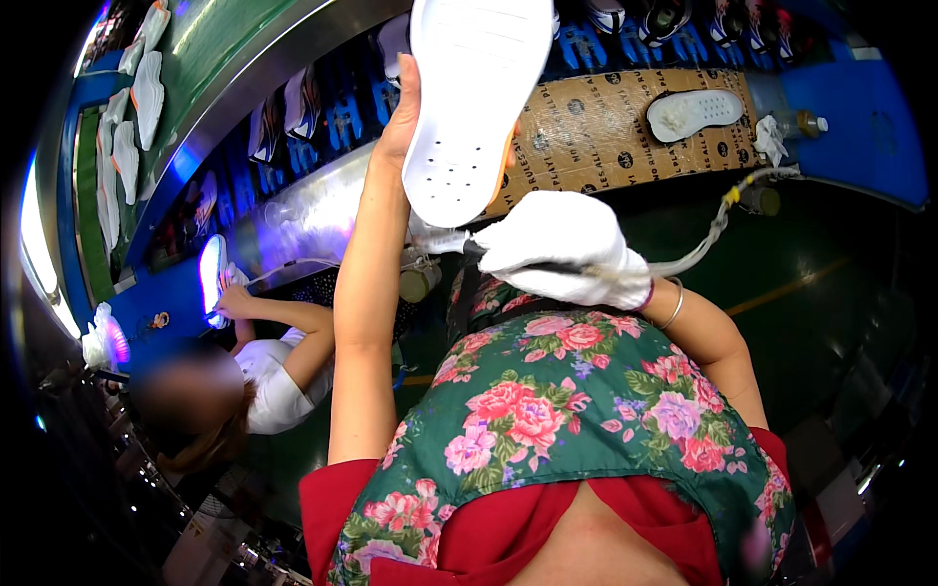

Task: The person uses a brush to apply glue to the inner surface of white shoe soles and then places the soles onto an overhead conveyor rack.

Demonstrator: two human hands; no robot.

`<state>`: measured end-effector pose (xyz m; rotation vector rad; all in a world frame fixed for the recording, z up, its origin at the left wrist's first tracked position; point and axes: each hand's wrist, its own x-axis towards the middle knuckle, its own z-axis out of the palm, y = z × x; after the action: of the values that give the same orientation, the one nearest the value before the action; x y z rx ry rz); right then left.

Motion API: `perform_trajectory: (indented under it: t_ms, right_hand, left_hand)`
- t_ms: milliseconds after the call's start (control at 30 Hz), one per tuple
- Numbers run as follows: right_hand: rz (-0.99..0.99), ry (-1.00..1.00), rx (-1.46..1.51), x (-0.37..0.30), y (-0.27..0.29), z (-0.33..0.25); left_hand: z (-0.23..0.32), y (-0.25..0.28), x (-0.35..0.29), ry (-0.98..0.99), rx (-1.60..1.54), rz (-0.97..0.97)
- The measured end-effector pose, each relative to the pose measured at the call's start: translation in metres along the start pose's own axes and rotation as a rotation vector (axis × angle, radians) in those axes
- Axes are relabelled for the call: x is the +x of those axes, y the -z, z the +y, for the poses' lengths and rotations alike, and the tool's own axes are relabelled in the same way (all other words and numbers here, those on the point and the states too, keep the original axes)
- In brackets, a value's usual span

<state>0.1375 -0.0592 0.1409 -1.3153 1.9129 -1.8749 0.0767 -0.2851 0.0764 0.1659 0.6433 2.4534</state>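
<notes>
A white shoe sole is held up at the top centre, its broad face with small holes toward me. My bare left hand grips it by the left edge, with fingertips showing at its right edge. Below the sole's lower end, my right hand wears a white knitted glove. It is closed around the dark handle of a brush-like tool whose pale tip points left. A clear tube runs off to the right from beside the glove.
Cardboard covers the bench ahead, bearing another sole, a crumpled white cloth and a small bottle. Behind it runs a row of shoes on blue holders. A co-worker at left handles another sole. More soles lie far left.
</notes>
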Motion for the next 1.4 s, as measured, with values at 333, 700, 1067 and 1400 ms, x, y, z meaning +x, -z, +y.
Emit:
perform_trajectory:
  t_ms: [333, 700, 1067, 1400]
  right_hand:
    - [-0.003, 0.072, -0.272, -0.008, -0.008, 0.006]
    - [0.013, -0.052, -0.313, 0.008, 0.013, 0.005]
    - [0.525, -0.417, -0.05, 0.005, 0.035, 0.012]
    - [0.319, -0.229, -0.235, 0.01, 0.029, -0.006]
  left_hand:
    - [0.009, -0.01, 0.017, 0.212, 0.699, 0.348]
    - [0.024, -0.042, 0.028, 0.619, 1.189, 0.397]
    - [-0.046, -0.026, -0.008, -0.002, 0.375, 0.472]
    - [-0.075, -0.005, -0.056, 0.041, 0.167, 0.484]
